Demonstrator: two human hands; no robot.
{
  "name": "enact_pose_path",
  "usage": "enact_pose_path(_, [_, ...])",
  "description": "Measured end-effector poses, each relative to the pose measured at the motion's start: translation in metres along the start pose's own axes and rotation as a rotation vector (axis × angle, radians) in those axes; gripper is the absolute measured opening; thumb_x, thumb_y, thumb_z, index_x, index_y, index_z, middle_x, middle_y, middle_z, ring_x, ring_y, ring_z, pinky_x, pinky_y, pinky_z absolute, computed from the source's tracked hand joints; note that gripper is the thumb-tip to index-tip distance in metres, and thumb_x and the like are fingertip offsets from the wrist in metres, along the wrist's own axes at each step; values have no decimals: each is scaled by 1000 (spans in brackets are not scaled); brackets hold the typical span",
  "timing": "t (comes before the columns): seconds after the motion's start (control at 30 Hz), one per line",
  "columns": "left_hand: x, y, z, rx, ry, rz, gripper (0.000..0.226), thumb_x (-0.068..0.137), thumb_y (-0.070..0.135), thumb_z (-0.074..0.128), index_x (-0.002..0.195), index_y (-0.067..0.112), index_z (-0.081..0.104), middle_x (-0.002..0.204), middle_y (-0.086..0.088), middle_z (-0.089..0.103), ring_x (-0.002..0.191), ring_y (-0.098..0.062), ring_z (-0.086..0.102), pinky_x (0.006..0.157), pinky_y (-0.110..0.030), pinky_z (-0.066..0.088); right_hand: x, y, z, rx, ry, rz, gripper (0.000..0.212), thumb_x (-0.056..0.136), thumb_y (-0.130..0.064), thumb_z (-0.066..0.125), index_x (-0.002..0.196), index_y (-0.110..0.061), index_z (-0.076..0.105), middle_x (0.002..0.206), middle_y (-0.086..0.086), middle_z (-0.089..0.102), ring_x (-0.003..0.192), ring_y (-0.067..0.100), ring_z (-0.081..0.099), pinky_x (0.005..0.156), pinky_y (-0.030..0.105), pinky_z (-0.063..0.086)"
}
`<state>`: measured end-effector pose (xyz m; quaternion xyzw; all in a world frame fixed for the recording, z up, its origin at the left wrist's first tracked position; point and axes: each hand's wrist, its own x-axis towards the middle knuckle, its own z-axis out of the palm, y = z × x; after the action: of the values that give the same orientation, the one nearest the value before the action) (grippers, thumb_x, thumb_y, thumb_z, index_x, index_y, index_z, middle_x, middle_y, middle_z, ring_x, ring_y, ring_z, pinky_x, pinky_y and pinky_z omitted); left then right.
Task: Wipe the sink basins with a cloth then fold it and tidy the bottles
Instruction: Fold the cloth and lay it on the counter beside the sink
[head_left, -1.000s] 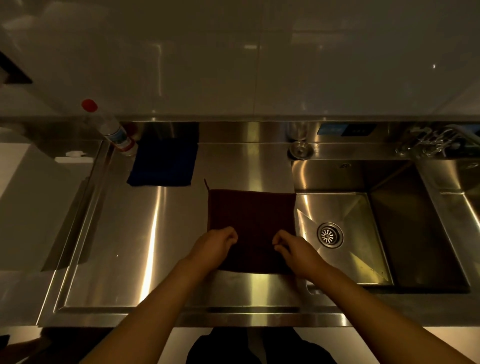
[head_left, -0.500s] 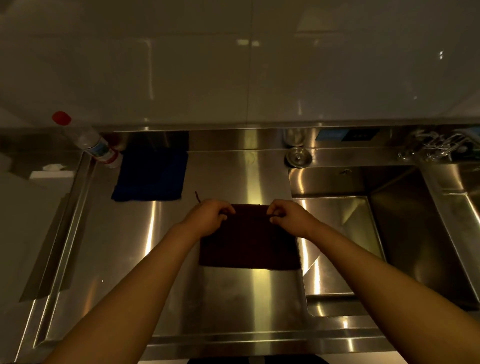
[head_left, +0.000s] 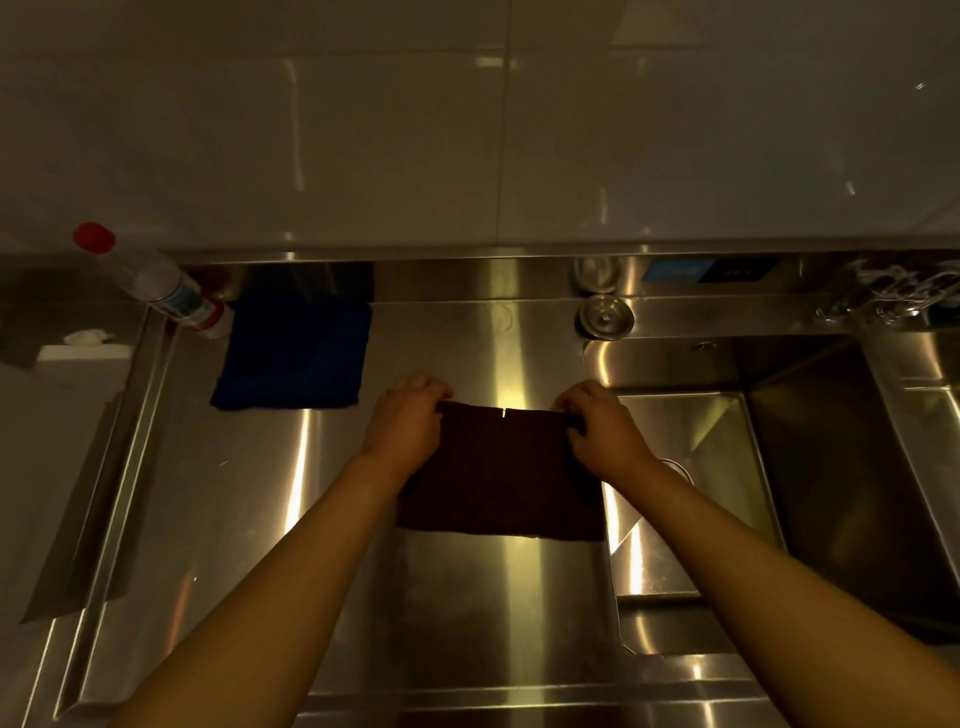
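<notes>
since the frame a second ago, both hands have carried the near edge of the dark maroon cloth (head_left: 498, 473) up to its far edge, so the cloth now lies folded in half on the steel bench (head_left: 249, 519), and the hands have spread out to its far corners. the left hand (head_left: 402, 426) has its fingers curled over the far left corner in a closed grip on the cloth; the right hand (head_left: 602, 431) pinches the far right corner the same way. a small notch shows in the middle of the far edge, where the doubled layers meet. the cloth's right side reaches the lip of the sink basin (head_left: 675, 499), which drops away just beside it.

at the bench's far left a clear bottle (head_left: 161, 288) with a red cap leans against the back wall; its label is blue, white and red, but the writing is too blurred to read. a folded blue cloth (head_left: 293, 358) lies flat just beside the bottle, well apart from the maroon one. a round steel knob (head_left: 606, 315) sits behind the basin, and a blue panel (head_left: 675, 270) on the back ledge carries marks too small to make out. a wire rack (head_left: 893, 296) stands at the far right.
</notes>
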<state>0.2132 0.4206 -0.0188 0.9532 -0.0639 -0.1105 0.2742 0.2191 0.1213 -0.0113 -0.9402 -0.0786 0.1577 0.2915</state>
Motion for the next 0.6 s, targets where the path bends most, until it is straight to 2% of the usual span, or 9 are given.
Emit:
enact_pose_path(0.07, [-30, -1, 5, -27, -5, 36, 28, 95, 7, 65, 122, 13, 72, 122, -6, 64, 114, -25, 58, 94, -42, 51, -22, 4, 6, -18, 39, -1, 34, 83, -4, 70, 116, -15, 69, 120, 3, 58, 114, 23, 54, 97, 34, 46])
enact_pose_path(0.17, [-83, -11, 18, -31, -9, 39, 25, 92, 13, 74, 117, 18, 75, 116, 1, 64, 108, -19, 58, 87, -34, 52, -63, 11, 23, -14, 66, 19, 36, 79, -13, 80, 112, -18, 70, 119, 0, 56, 111, 21, 52, 95, 32, 44])
enact_pose_path(0.27, [-118, -22, 29, 10, -50, -4, 29, 91, 22, 78, 120, 21, 77, 117, 3, 63, 112, -18, 57, 90, -30, 50, -96, 15, 42, 24, 91, 69, 35, 79, -20, 83, 111, -22, 70, 116, -5, 52, 107, 12, 46, 90, 26, 40])
enact_pose_path(0.33, [-131, -24, 33, 44, -68, -11, 30, 89, 23, 79, 119, 21, 78, 116, 2, 64, 113, -20, 57, 89, -30, 50, -111, 16, 52, 11, 66, 91, 31, 82, -23, 81, 112, -23, 71, 114, -6, 52, 106, 12, 47, 89, 27, 43])
enact_pose_path(0.43, [-135, -22, 34, 83, -28, -6, 16, 90, 17, 74, 105, 19, 80, 105, 0, 67, 104, -26, 61, 82, -34, 51, -121, 15, 59, -92, 25, 36, 21, 89, -25, 73, 110, -22, 73, 113, -4, 57, 106, 19, 51, 85, 33, 50])
enact_pose_path(0.6, [-137, -6, 28, 109, 22, -18, 9, 92, 10, 70, 97, 14, 76, 101, -3, 68, 99, -28, 60, 83, -41, 49, -115, 3, 53, -281, -28, -39, 13, 97, -21, 57, 105, -20, 68, 112, -1, 58, 106, 23, 53, 83, 38, 44])
